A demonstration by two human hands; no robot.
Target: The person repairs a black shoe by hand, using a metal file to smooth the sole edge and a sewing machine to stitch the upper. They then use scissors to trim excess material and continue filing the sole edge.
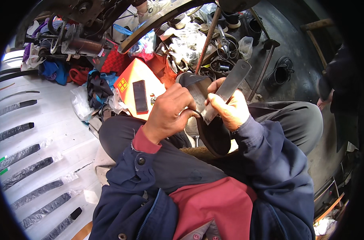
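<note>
In front of my lap lies a long dark shoe-sole-shaped piece (pixel 215 138), its top end reaching up past my fingers. My left hand (pixel 168 111) is closed, thumb and fingers pinching the near-left edge of that piece. My right hand (pixel 233 110) grips a flat grey steel blade (pixel 237 78) with a small hole at its upper end. The blade slants down to the left, and its lower end meets the sole piece close to my left fingertips. Whether the piece is a loose sole or part of a whole shoe, I cannot tell.
An orange box (pixel 128 76) carries a dark phone (pixel 140 97). Metal machinery (pixel 82 42) overhangs the upper left. Several plastic-wrapped black strips (pixel 22 153) lie on a white surface at left. Scissors (pixel 223 46) and plastic bags (pixel 190 42) crowd the far side; a black shoe (pixel 280 72) stands right.
</note>
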